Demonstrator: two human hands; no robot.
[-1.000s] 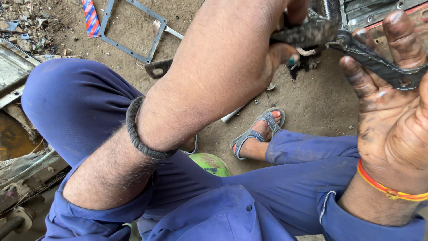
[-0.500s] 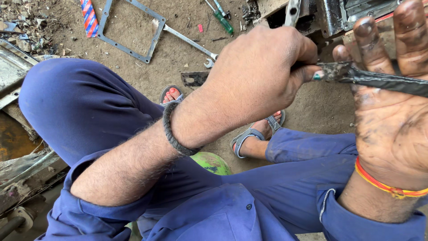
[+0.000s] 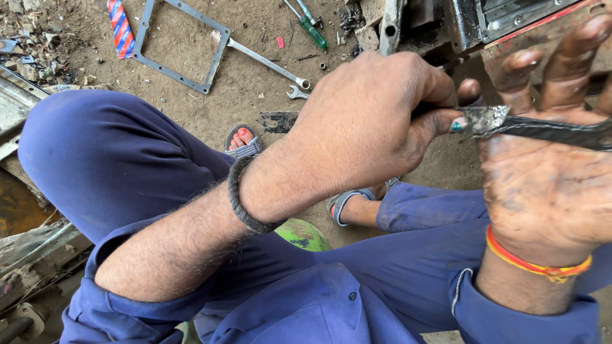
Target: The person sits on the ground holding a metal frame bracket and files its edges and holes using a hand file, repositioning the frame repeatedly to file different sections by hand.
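A person in blue work overalls (image 3: 357, 306) sits cross-legged on a dirt floor (image 3: 191, 51), both grease-blackened hands raised before a battered grey metal machine housing (image 3: 484, 19). The left hand (image 3: 376, 121), a dark braided band (image 3: 245, 197) at its wrist, is curled tight around the near end of a flat, grimy metal blade (image 3: 491, 119), the handle hidden inside the fist. The right hand (image 3: 548, 172), an orange-and-red thread bracelet (image 3: 535, 264) at its wrist, lies open and palm-up, fingers spread, with a dark, oily metal strip (image 3: 561, 130) resting across the base of the fingers; the blade's tip meets that strip just beside the palm's edge. The left forearm crosses the middle of the view and blocks most of the lap and part of the ground beyond. On the dirt behind lie a grey rectangular metal gasket frame (image 3: 153, 67), a long silver combination spanner (image 3: 268, 62) touching its corner, a smaller spanner (image 3: 296, 93) near it, a green-handled screwdriver (image 3: 312, 32) and a red-and-blue striped bar (image 3: 120, 28). A sandalled foot (image 3: 242, 140) shows behind the wrist, another foot (image 3: 357, 207) under the hands, and a green rounded object (image 3: 303, 234) sits between the legs.
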